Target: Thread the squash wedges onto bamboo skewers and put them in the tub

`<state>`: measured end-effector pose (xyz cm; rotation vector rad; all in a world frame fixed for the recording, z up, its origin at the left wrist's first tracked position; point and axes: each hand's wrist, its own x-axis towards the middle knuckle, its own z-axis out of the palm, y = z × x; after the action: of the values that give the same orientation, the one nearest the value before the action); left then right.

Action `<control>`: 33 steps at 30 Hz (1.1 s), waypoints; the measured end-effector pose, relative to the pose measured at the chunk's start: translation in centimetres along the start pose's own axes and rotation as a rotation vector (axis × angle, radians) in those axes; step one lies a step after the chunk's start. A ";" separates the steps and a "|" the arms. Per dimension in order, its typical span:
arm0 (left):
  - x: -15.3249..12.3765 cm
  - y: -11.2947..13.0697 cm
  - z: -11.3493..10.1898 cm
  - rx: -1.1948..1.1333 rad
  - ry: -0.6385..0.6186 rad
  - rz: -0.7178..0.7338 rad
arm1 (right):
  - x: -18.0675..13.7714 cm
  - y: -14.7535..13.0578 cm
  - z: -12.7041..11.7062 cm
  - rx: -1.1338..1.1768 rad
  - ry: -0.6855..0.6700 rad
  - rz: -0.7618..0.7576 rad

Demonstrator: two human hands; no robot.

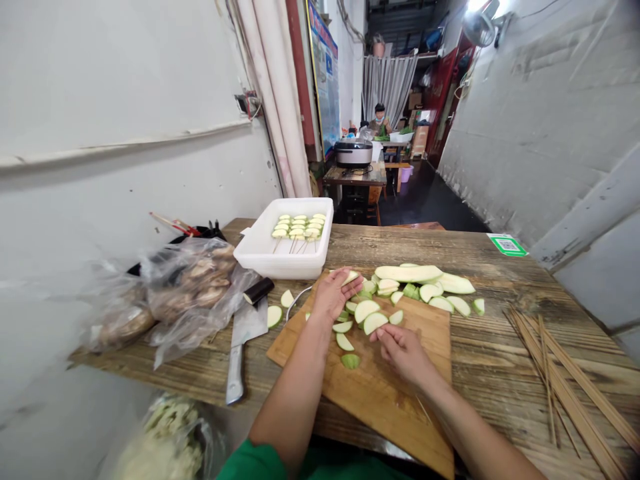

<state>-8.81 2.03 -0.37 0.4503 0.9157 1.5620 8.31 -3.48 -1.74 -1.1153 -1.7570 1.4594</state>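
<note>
Wooden board [370,403] beneath, slice [374,323] touching right hand [401,348].

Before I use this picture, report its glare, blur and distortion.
Head view: glare whitens the top edge by the wall fan; head view, lower left: the bagged cauliflower looks smeared, while the pale slice at the right hand is fairly crisp; head view, lower right: the wooden sticks seem stretched toward the corner.

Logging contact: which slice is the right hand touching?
The half-round slice whose lower-right edge meets the right hand; the others are clear of that hand.
</note>
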 end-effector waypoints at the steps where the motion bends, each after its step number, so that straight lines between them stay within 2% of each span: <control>1: 0.0 0.0 0.0 -0.002 0.003 0.007 | 0.0 0.0 0.0 0.002 -0.001 0.000; 16: -0.4 0.3 0.3 -0.071 -0.072 -0.011 | 0.0 0.1 0.1 0.056 -0.005 0.036; 33: -0.3 0.4 0.3 -0.024 -0.036 0.000 | -0.4 -0.7 0.2 0.075 -0.002 0.034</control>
<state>-8.80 1.82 0.16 0.4598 0.8691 1.5587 8.18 -3.94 -1.07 -1.1107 -1.6785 1.5345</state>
